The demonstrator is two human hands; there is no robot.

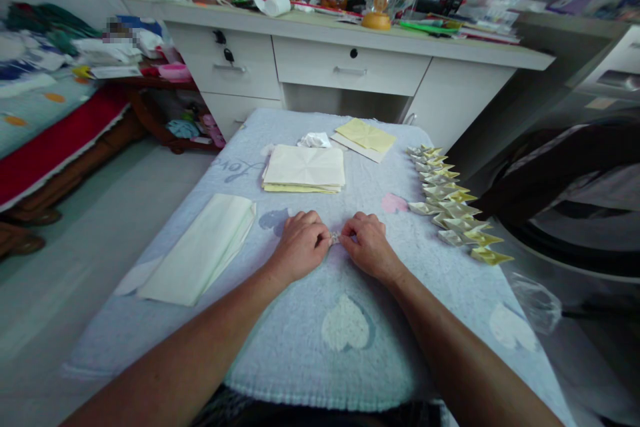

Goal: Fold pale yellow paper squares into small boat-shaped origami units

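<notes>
My left hand (305, 245) and my right hand (367, 243) meet over the middle of the cloth-covered table. Both have closed fingers, pinching a small piece of folded paper (335, 238) from either side. Most of that paper is hidden by the fingertips. Beyond my hands lies a stack of creased white and yellow paper sheets (305, 167). A larger folded pale sheet (203, 250) rests left of my left arm. To the right, several small folded paper boats (450, 203) stand in a crowded row along the table edge.
Behind the stack are a crumpled white paper (315, 140) and a yellow creased sheet (365, 135) over a white one. A white desk (350, 70) with cluttered top stands beyond the table (280, 353). A bed (55, 127) is at left, a washing machine (607, 103) at right.
</notes>
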